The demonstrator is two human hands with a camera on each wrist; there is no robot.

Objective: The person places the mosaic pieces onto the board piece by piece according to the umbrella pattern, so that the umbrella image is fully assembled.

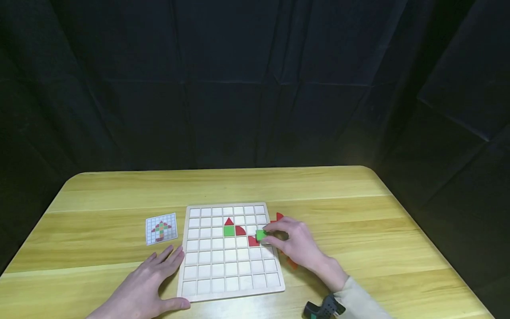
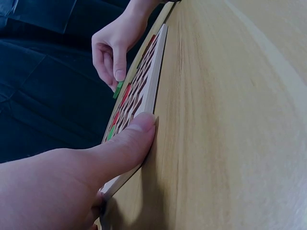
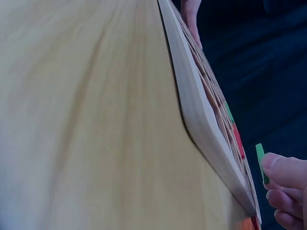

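A white grid board (image 1: 218, 257) with a wooden rim lies on the table. My right hand (image 1: 296, 241) pinches a green square tile (image 1: 260, 235) between thumb and fingers, raised over the board's right part. In the right wrist view the green tile (image 3: 262, 163) stands on edge in the fingertips. On the board sit a red triangle (image 1: 229, 221), a green square (image 1: 229, 231) below it, a red quarter-round tile (image 1: 240, 230), and another red tile (image 1: 253, 241) near the right hand. My left hand (image 1: 147, 281) spreads along the board's left edge, its thumb (image 2: 136, 132) touching the rim.
A small printed card (image 1: 161, 228) with a coloured grid pattern lies left of the board. Red pieces (image 1: 280, 216) and orange pieces (image 1: 292, 263) lie right of the board, partly hidden by the right hand. Dark cloth (image 1: 239, 88) hangs behind the wooden table (image 1: 338, 186).
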